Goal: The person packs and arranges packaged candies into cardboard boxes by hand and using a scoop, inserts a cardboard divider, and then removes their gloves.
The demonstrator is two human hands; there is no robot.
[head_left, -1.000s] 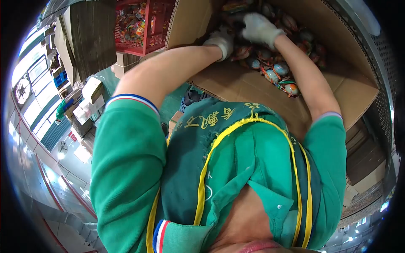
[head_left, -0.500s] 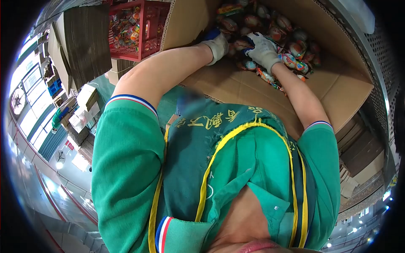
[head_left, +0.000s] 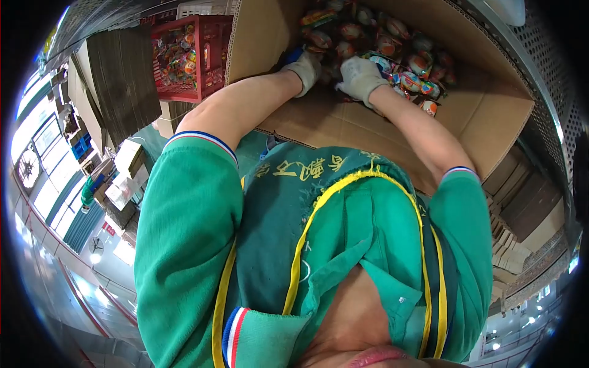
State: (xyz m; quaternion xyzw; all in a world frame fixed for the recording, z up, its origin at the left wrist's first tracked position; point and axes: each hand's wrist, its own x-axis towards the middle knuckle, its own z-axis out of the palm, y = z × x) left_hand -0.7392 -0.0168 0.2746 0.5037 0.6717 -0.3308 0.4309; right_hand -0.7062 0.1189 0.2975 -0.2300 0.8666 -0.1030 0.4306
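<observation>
A large open cardboard box (head_left: pixel 485 126) holds a heap of wrapped, ball-shaped items (head_left: pixel 388 44) in shiny, colourful packaging. Both hands wear whitish gloves and reach inside it. My left hand (head_left: pixel 305 69) is at the box's left part, beside the heap; its fingers are lost in shadow, so their pose cannot be made out. Near the middle, at the heap's lower edge, my right hand (head_left: pixel 360 78) has its fingers curled down and in; whatever they may hold is hidden beneath the glove.
A red plastic crate (head_left: pixel 199 58) with more wrapped items stands left of the box. Flattened cardboard stacks (head_left: pixel 119 83) are farther left, others (head_left: pixel 521 202) at the right. A perforated metal panel (head_left: pixel 549 80) borders the box. A person in green (head_left: pixel 87 195) is far off at left.
My right hand has shifted from higher on the heap to its lower edge, with the fingers more curled. My left hand stays at the box's left part. The whole view has moved slightly.
</observation>
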